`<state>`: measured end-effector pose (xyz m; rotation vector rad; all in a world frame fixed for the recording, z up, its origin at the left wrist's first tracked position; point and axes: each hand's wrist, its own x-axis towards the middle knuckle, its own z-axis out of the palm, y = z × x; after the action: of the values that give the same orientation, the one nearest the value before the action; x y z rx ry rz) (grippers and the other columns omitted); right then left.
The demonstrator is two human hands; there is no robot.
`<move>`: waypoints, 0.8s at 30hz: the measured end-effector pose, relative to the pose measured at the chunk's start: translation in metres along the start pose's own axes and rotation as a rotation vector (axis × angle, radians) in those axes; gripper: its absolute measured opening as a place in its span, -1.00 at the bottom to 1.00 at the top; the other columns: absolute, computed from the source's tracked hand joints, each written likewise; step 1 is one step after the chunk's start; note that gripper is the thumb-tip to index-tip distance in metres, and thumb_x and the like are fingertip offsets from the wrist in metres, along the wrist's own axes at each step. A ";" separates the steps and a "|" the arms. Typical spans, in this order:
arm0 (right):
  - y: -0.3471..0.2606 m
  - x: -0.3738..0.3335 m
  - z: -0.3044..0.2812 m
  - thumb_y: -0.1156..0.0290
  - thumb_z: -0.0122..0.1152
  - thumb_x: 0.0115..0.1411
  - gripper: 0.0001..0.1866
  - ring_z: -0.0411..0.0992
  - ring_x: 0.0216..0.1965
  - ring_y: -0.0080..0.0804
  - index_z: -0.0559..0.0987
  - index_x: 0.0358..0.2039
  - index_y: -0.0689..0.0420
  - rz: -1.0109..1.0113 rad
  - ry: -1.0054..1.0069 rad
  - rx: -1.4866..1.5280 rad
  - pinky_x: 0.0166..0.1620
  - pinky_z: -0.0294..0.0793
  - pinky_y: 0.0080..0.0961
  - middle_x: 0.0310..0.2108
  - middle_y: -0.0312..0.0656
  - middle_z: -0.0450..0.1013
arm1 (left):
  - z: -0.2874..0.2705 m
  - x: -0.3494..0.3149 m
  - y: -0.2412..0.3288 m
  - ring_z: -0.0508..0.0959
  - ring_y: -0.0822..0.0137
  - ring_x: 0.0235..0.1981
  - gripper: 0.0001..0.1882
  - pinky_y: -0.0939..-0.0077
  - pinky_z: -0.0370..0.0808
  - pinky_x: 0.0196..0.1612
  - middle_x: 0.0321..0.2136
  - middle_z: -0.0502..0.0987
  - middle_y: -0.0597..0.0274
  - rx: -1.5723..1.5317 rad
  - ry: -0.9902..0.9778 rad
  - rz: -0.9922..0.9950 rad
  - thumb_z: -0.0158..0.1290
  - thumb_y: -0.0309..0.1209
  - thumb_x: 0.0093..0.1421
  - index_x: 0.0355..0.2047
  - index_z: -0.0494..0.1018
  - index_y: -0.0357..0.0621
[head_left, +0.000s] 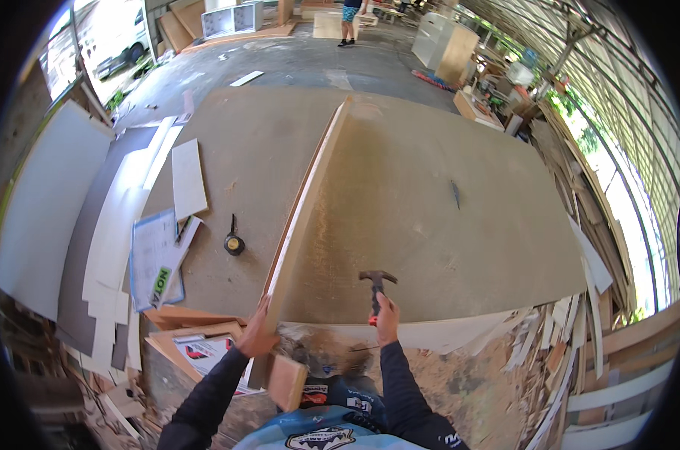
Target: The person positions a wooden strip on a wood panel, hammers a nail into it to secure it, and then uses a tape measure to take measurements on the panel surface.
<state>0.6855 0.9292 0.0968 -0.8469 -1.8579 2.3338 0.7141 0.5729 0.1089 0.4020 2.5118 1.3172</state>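
A long, narrow board (pixel 308 193) stands on edge across the large brown worktable panel (pixel 490 247), running away from me. My left hand (pixel 259 334) is closed on its near end. In my right hand (pixel 387 319) is a claw hammer (pixel 376 289), gripped by its handle with the metal head pointing away from me, to the right of the board. The hammer head is apart from the board. A short wooden block (pixel 287 381) sits close to my body, just below my left hand. What holds it up is hidden.
Left of the board are a dark, round, nozzled item (pixel 235 244), a white strip (pixel 188 178) and papers (pixel 148 259). A slim dark object (pixel 455 194) lies right. Scrap wood (pixel 553 345) piles at the right edge. Another person (pixel 349 21) stands far off.
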 end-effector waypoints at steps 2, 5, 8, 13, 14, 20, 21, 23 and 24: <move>-0.004 -0.003 -0.058 0.16 0.23 0.33 -0.70 0.32 -0.68 -0.61 0.55 -0.44 0.09 -0.038 0.112 0.053 -0.59 0.27 -0.59 -0.64 -0.39 0.38 | 0.032 0.046 0.038 -0.25 -0.27 0.51 0.24 -0.35 -0.21 0.44 0.49 -0.21 -0.31 0.072 -0.061 -0.176 0.27 -0.43 -0.14 0.47 -0.22 -0.37; -0.011 -0.004 -0.124 0.15 0.22 0.34 -0.71 0.33 -0.68 -0.59 0.58 -0.41 0.09 -0.083 0.244 0.059 -0.61 0.28 -0.58 -0.64 -0.37 0.39 | 0.088 0.079 0.071 -0.36 -0.40 0.49 0.28 -0.64 -0.35 0.33 0.49 -0.30 -0.33 0.189 -0.050 -0.249 0.27 -0.41 -0.14 0.47 -0.29 -0.39; -0.013 -0.004 -0.185 0.15 0.21 0.34 -0.70 0.33 -0.69 -0.58 0.59 -0.40 0.11 -0.109 0.303 0.028 -0.63 0.26 -0.57 -0.64 -0.36 0.39 | 0.158 0.096 0.080 -0.43 -0.48 0.47 0.23 -0.63 -0.43 0.32 0.49 -0.29 -0.36 0.298 0.064 -0.295 0.24 -0.43 -0.10 0.46 -0.29 -0.45; -0.018 -0.004 -0.254 0.18 0.16 0.37 -0.72 0.30 -0.70 -0.60 0.53 -0.42 0.08 -0.099 0.396 0.033 -0.64 0.21 -0.58 -0.63 -0.42 0.34 | 0.211 0.107 0.101 -0.50 -0.50 0.45 0.08 -0.63 -0.53 0.30 0.47 -0.34 -0.44 0.519 0.165 -0.301 0.18 -0.46 -0.06 0.45 -0.11 -0.45; -0.016 -0.001 -0.262 0.18 0.16 0.37 -0.71 0.30 -0.70 -0.61 0.53 -0.43 0.08 -0.089 0.400 0.052 -0.64 0.20 -0.58 -0.63 -0.42 0.34 | 0.216 0.109 0.103 -0.50 -0.50 0.45 0.07 -0.63 -0.53 0.30 0.47 -0.34 -0.46 0.504 0.164 -0.292 0.18 -0.45 -0.06 0.45 -0.08 -0.40; -0.002 -0.001 -0.261 0.16 0.16 0.37 -0.70 0.29 -0.71 -0.60 0.50 -0.43 0.09 -0.033 0.391 0.064 -0.64 0.20 -0.57 -0.63 -0.41 0.33 | 0.204 0.094 0.133 -0.38 -0.45 0.48 0.11 -0.48 -0.32 0.38 0.46 -0.28 -0.45 0.495 0.249 -0.355 0.33 -0.18 -0.04 0.46 0.02 -0.20; -0.004 -0.007 -0.249 0.16 0.15 0.37 -0.70 0.29 -0.71 -0.59 0.50 -0.43 0.10 -0.017 0.371 0.062 -0.63 0.21 -0.57 -0.63 -0.41 0.33 | 0.198 0.091 0.130 -0.28 -0.43 0.46 0.14 -0.40 -0.23 0.39 0.46 -0.24 -0.43 0.451 0.253 -0.392 0.35 -0.11 -0.06 0.47 0.03 -0.18; -0.003 -0.009 -0.224 0.16 0.15 0.37 -0.69 0.30 -0.70 -0.59 0.53 -0.40 0.12 -0.016 0.323 0.045 -0.63 0.22 -0.58 -0.63 -0.39 0.34 | 0.187 0.085 0.122 -0.09 -0.40 0.43 0.21 -0.24 -0.05 0.39 0.45 -0.17 -0.39 0.361 0.260 -0.463 0.38 0.01 -0.10 0.47 0.03 -0.14; -0.004 -0.007 -0.212 0.15 0.15 0.37 -0.68 0.30 -0.69 -0.60 0.56 -0.38 0.14 -0.033 0.291 0.024 -0.63 0.22 -0.58 -0.63 -0.38 0.35 | 0.186 0.083 0.119 -0.01 -0.37 0.39 0.22 -0.19 0.00 0.37 0.44 -0.13 -0.36 0.402 0.277 -0.472 0.38 0.03 -0.10 0.48 0.03 -0.13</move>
<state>0.7826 1.1162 0.0754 -1.0766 -1.7071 2.0769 0.7197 0.8087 0.0966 -0.3106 2.8532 0.7282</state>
